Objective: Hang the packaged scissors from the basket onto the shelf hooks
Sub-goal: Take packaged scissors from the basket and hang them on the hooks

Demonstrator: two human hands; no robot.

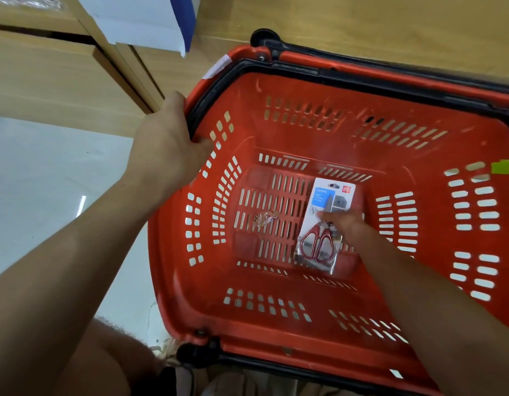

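Scissors pack (317,241) flat on basket (247,318) floor, right of centre. Left hand (167,144) curled round basket rim. Right hand (347,224) laid across pack middle; pinching or not, cannot tell. Pack likely light, stiff card, slick blister. Grab top card edge.

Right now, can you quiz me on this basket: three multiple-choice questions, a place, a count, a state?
1. Where is the scissors pack? A) shelf hook B) basket floor C) tiles
2. How many packs are in the basket? A) one B) three C) five
3. What does the left hand do? A) grips the basket rim B) hangs free C) holds a pen
Answers: 1 B, it lies on the slotted bottom, touched by the right hand; 2 A, only one shows; 3 A, fingers curl over the rim.
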